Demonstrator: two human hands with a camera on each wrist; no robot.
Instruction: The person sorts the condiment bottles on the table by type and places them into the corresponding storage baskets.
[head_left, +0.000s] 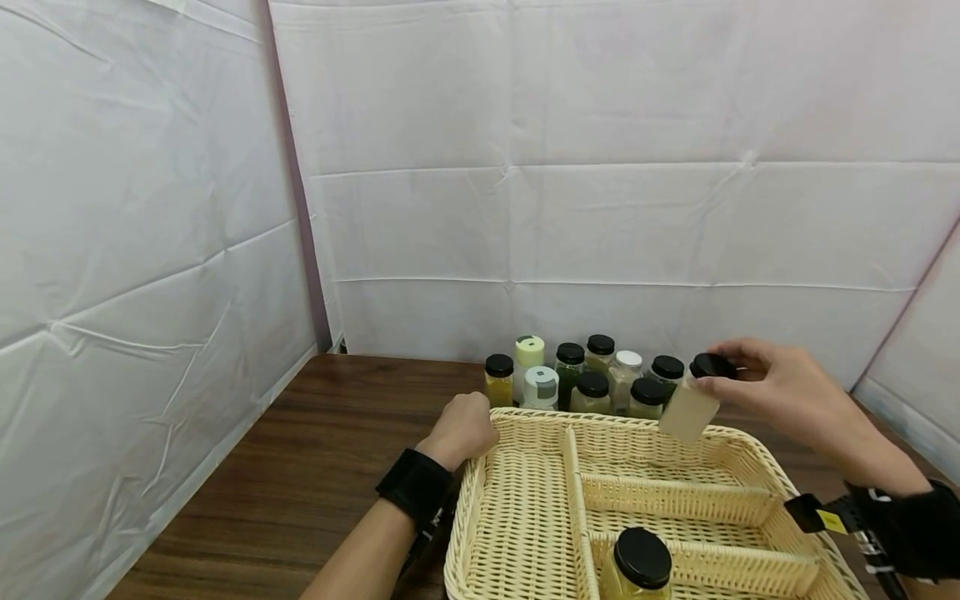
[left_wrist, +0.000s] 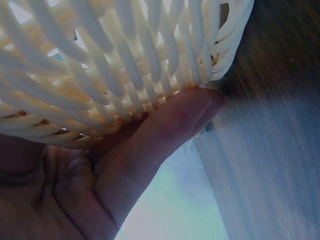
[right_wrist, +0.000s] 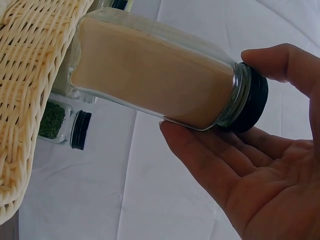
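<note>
My right hand (head_left: 787,396) pinches a spice jar (head_left: 688,410) by its black lid. Beige powder fills the clear jar (right_wrist: 155,70), which tilts over the far rim of a wicker basket (head_left: 457,542). In the right wrist view the thumb presses one side of the lid and the fingers lie along the other. At the basket's far left corner my left hand (head_left: 463,429) grips the rim. The left wrist view has the thumb (left_wrist: 165,125) against the woven wall (left_wrist: 125,55). Another black-lidded jar (head_left: 642,560) with yellowish contents stands in the near part of the basket.
Behind the basket several jars cluster, among them a yellow one (head_left: 498,382), a white-lidded one (head_left: 624,379) and a dark green one (head_left: 570,371). Dividers (head_left: 675,500) split the basket into compartments. White sheeting (head_left: 600,225) encloses the brown wooden table (head_left: 322,467).
</note>
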